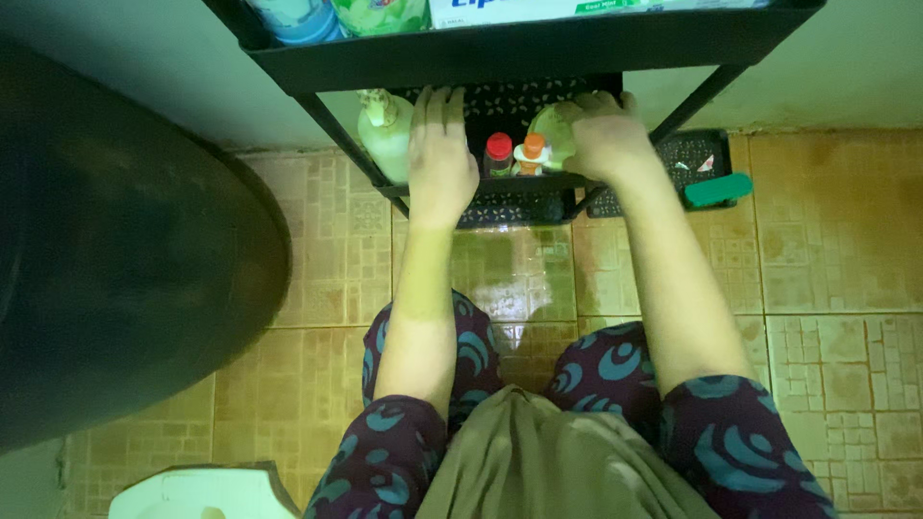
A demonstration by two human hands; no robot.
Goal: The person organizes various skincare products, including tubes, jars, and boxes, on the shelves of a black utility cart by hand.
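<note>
My left hand (439, 154) reaches palm-down into the lower shelf of a black metal rack (510, 207), fingers stretched over the perforated tray beside a pale green pump bottle (386, 135). Whether it holds anything is hidden. My right hand (604, 135) is curled around a light green rounded object (550, 128) at the shelf's right side. Between the hands stand a small bottle with a red cap (498, 152) and one with an orange cap (532, 154).
The rack's upper tray (538, 43) carries bottles and a box. A large dark round container (115, 259) fills the left. A black basket with a green brush handle (716, 189) sits on the tan tiled floor at right. A white fixture edge (197, 490) shows bottom left.
</note>
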